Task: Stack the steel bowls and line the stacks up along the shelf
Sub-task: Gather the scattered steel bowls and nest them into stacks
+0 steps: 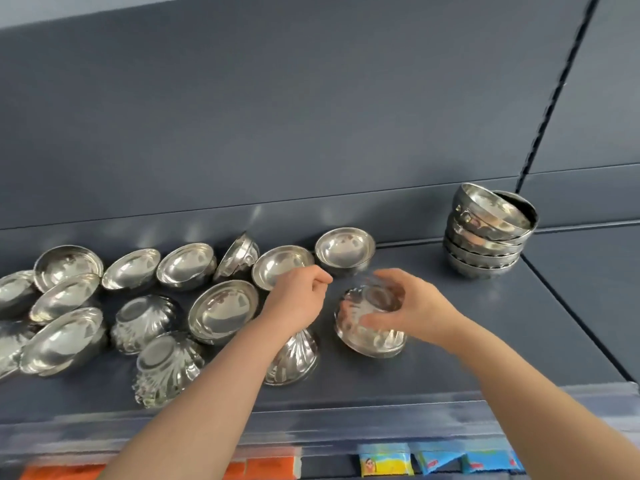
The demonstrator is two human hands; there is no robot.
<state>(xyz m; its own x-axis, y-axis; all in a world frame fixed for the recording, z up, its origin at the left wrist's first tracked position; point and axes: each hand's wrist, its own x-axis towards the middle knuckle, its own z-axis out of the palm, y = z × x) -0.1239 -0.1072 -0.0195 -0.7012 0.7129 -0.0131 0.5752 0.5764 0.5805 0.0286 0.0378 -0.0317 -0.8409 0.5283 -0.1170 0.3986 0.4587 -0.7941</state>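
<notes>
Light was even, cool, bright, from overhead. White glare sat on the shiny round steel bowls point(221, 308); pale reflections streaked the dark blue-grey metal shelf point(502, 327). Motion blur smeared the right hand point(412, 306), its fluted steel bowl point(367, 330), the frame's bottom. Edges bowed.

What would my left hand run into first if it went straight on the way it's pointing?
Probably the upright bowl by the back wall, just past the left hand. Depth is unclear, so it might pass above the rim.
</notes>
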